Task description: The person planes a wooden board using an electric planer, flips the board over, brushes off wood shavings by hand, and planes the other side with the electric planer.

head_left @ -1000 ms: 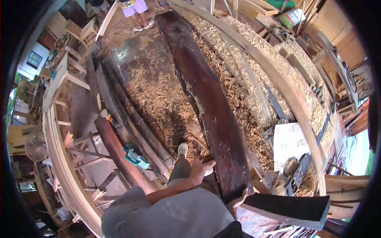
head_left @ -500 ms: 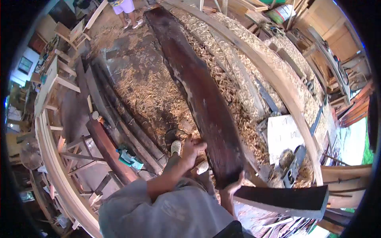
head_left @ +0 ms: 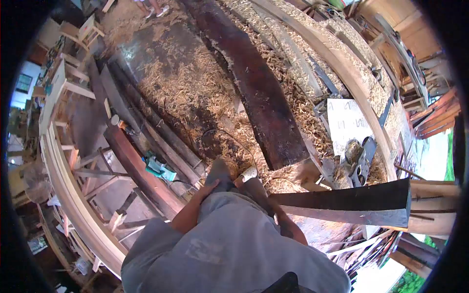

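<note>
My left hand (head_left: pixel 207 188) rests against my trouser leg (head_left: pixel 220 173) at the knee, with nothing visible in it. My right hand (head_left: pixel 277 211) is low beside my other leg, near the inner end of a thick dark beam (head_left: pixel 342 198) with a pale sawn side. Its fingers are mostly hidden. In front of me a long dark reddish-brown wood slab (head_left: pixel 264 93) with a rough natural edge stretches away over the shavings. Its near end stands apart from both hands.
Wood shavings (head_left: pixel 181 73) cover much of the floor. A green power tool (head_left: pixel 160 168) sits on a reddish timber (head_left: pixel 139 168) to the left, beside long dark boards. A printed white sheet (head_left: pixel 347 119) and a metal tool (head_left: pixel 361 158) lie at right. A person's legs (head_left: pixel 151 6) show at the top.
Both hands have come off the near end of the dark slab and drawn back to my legs. The view has shifted, so the slab's near end appears farther from me.
</note>
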Tool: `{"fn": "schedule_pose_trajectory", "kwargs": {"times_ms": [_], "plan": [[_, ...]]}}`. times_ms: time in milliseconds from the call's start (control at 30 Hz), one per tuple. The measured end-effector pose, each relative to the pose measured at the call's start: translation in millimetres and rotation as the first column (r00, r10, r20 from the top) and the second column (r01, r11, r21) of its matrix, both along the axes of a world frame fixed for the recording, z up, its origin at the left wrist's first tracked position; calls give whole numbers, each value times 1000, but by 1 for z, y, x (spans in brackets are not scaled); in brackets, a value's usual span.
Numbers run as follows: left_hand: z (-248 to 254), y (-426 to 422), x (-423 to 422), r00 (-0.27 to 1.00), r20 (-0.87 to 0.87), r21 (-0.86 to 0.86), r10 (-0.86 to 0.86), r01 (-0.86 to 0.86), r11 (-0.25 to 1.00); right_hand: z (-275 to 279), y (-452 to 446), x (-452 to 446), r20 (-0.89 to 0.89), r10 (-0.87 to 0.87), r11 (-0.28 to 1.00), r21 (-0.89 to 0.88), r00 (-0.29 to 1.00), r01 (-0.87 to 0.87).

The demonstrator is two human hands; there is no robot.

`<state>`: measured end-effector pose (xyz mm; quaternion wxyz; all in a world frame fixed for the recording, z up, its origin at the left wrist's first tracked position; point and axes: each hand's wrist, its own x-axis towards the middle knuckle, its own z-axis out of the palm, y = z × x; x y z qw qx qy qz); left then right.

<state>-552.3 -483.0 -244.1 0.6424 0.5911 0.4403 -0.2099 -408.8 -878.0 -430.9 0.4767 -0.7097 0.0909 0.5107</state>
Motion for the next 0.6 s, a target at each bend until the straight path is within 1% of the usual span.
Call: {"fn": "schedule_pose_trajectory", "kwargs": {"times_ms": [33, 67, 167, 233, 300, 367, 433, 467, 500, 533, 567, 600], "plan": [[-16, -6, -19, 973, -93, -441, 210, -229, 868, 60, 21, 4, -39, 80, 994, -74, 996, -82], [-10, -13, -25, 947, -127, -542, 294, -315, 779, 90, 37, 12, -44, 162, 982, -90, 986, -166], [17, -26, -20, 929, -74, -517, 363, -347, 782, 145, 76, 37, 22, 404, 910, -110, 915, -399], [26, -23, -14, 918, -26, -512, 395, -352, 784, 177, 121, 60, 126, 536, 844, -104, 835, -526], [39, -18, -12, 905, 29, -505, 424, -352, 788, 209, 178, 78, 263, 615, 780, -64, 743, -623], [58, -8, -12, 887, 96, -492, 452, -352, 796, 242, 249, 86, 441, 623, 705, 40, 646, -708], [90, 8, -15, 856, 161, -478, 491, -368, 798, 269, 321, 82, 627, 530, 589, 211, 571, -780], [104, 12, -20, 847, 177, -452, 502, -383, 806, 276, 351, 76, 665, 501, 526, 274, 554, -805], [110, 15, -29, 845, 178, -410, 504, -402, 819, 281, 372, 64, 623, 550, 509, 278, 557, -814], [107, 14, -42, 865, 154, -335, 478, -409, 849, 282, 387, 50, 541, 638, 511, 235, 548, -827], [60, 2, -58, 955, 132, -10, 264, -265, 964, 275, 382, 40, 382, 767, 531, 75, 516, -844], [25, -2, -73, 999, 18, 292, 38, -42, 955, 262, 375, 33, 194, 862, 491, -88, 469, -867]]}}
